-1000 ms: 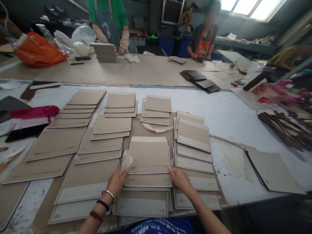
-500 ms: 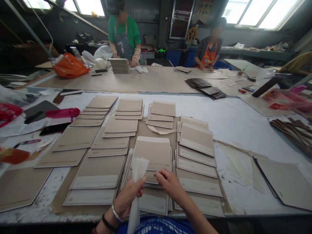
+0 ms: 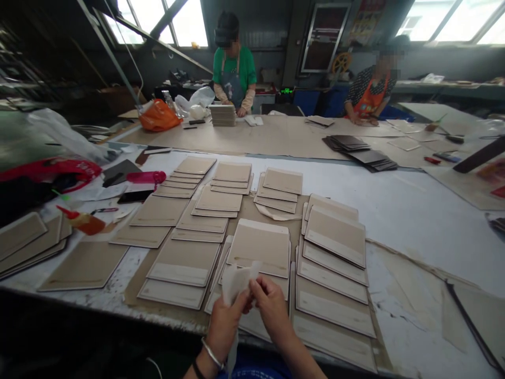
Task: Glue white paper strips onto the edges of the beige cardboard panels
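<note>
My left hand [image 3: 225, 322] is closed around a bundle of thin whitish strips [image 3: 235, 281], paper or cloth, whose tail hangs down past my wrist. Touching the left fingers, my right hand [image 3: 273, 310] pinches the right edge of the bundle, where one pale end sticks up. Just beyond both hands lies a beige board panel [image 3: 260, 243] with a lighter band along its far edge and a brownish streak near its close edge. Similar panels lie overlapped in rows to the left [image 3: 181, 263] and right [image 3: 335, 234].
A glue bottle [image 3: 87, 222] with a red tip, a phone [image 3: 136, 197] and a pink case [image 3: 145, 177] lie at left. Dark panels [image 3: 361, 152] are piled on the far table. Two people work behind it, one in green [image 3: 246, 66], one in an orange apron [image 3: 366, 102].
My right hand has come over to my left and now pinches the strip bundle. The upright strip end is now spread between both hands. The view has turned left.
</note>
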`<control>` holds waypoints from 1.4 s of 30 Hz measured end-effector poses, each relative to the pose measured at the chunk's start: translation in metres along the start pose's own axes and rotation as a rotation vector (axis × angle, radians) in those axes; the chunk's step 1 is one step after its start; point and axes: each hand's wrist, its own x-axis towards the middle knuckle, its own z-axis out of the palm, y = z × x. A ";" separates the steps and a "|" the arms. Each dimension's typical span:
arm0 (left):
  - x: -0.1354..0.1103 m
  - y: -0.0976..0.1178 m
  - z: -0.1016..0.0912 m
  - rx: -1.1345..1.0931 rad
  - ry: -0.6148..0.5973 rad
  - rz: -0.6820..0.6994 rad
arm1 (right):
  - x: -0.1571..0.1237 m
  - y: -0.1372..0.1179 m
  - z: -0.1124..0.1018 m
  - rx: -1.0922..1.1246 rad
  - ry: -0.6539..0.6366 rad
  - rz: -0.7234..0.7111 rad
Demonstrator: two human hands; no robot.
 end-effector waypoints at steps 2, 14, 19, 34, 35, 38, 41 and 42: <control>0.000 -0.010 -0.003 0.128 -0.071 0.124 | 0.000 0.008 -0.001 -0.065 0.104 -0.045; 0.029 -0.027 -0.043 0.628 -0.651 0.486 | 0.024 -0.005 -0.009 0.185 0.494 0.067; 0.054 -0.049 -0.071 0.950 -0.538 0.829 | 0.036 -0.005 -0.009 -0.123 0.154 0.278; 0.090 -0.076 -0.090 0.915 -0.184 1.209 | 0.103 0.029 0.016 -1.121 -0.458 0.228; 0.090 -0.076 -0.090 0.915 -0.181 1.208 | 0.104 0.029 0.018 -1.157 -0.468 0.222; 0.091 -0.075 -0.090 0.914 -0.181 1.210 | 0.106 0.026 0.022 -1.257 -0.498 0.233; 0.092 -0.073 -0.091 0.903 -0.188 1.229 | 0.107 0.021 0.026 -1.325 -0.507 0.254; 0.092 -0.072 -0.092 0.901 -0.186 1.242 | 0.107 0.020 0.027 -1.344 -0.507 0.259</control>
